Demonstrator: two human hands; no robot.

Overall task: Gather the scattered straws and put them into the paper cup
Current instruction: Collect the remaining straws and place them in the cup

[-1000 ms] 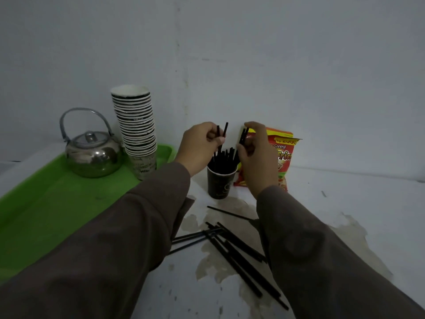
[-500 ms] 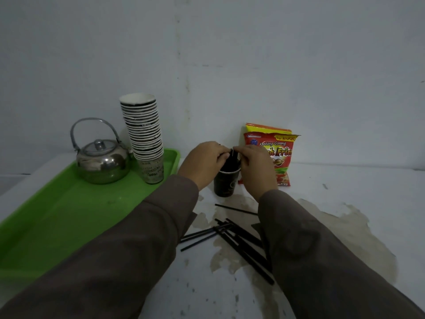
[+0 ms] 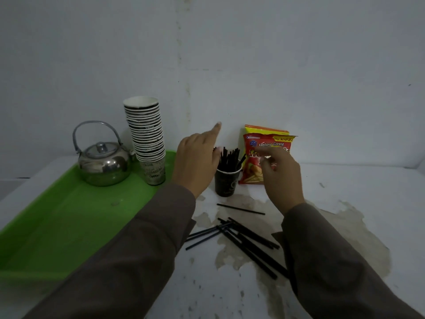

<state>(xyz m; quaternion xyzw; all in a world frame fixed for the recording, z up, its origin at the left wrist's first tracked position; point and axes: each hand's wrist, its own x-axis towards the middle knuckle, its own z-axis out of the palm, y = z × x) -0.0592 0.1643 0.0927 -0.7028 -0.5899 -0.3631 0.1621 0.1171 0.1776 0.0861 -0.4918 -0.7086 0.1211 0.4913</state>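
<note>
Where the stained counter (image 3: 345, 180) lies nearest, thin black loose straws (image 3: 248, 240) cross in a heap, partly hidden under the right sleeve. Farther back, the dark paper cup (image 3: 226, 183) stands upright, bristling with standing straws (image 3: 227, 157). Left hand (image 3: 195, 164) hovers beside it, forefinger straight, its grip slack and empty; right hand (image 3: 281, 178) is blurred, fingers loosely spread, holding nothing.

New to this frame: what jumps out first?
The black paper cup at center, bristling with black straws, with the left hand and right hand open on either side of it and holding nothing. In front of it, loose straws lie scattered on the stained white table. At left, a bright green tray carries a steel kettle and a tall stack of cups.
</note>
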